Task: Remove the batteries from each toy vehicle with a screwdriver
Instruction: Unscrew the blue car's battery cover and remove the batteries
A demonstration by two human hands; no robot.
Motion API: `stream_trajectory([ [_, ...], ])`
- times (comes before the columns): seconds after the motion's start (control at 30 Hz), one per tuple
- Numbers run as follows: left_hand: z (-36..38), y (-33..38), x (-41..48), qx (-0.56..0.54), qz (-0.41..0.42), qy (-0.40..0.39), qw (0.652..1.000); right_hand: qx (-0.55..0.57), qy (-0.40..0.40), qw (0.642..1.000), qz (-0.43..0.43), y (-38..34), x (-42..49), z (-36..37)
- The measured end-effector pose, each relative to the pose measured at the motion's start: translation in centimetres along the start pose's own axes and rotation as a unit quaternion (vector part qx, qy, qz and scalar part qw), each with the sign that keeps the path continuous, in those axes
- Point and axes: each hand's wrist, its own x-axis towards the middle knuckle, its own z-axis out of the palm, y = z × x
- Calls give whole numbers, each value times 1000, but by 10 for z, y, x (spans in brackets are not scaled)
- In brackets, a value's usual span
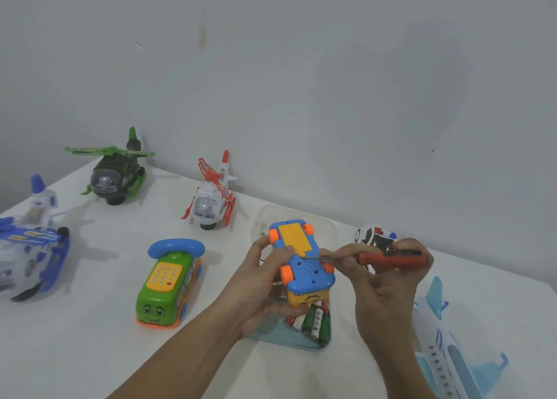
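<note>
— Where is the blue toy bus held?
— It is gripped upside down by the left hand, above a clear tray on the counter; loose batteries are seen in the tray.
— And the screwdriver?
— It is clasped in the right hand, its tip laid by the edge of the yellow cover.
— What is set nearby?
— A green toy bus is stood left, a plane right.

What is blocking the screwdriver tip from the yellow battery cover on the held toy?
Nothing visible. The screwdriver shaft runs clear from the right hand to the near edge of the cover on the toy. The left hand thumb rests on that edge beside the tip, not across it.
</note>
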Motion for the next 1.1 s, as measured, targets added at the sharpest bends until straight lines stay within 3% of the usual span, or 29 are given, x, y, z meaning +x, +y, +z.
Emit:
stream_trajectory([
  [0.7, 0, -5, 2, 1, 10, 11, 1000, 20, 51, 997, 61, 0, 1, 7],
  [0.8, -1, -5, 1, 7, 18, 3, 1000, 62, 67, 992, 88, -4, 0, 10],
  [0.93, 1, -5, -1, 3, 27, 0, 1000, 182, 96, 960, 190, -6, 4, 5],
  [1.1, -1, -6, -5, 8, 37, -8, 999, 307, 70, 909, 273, -21, 21, -7],
])
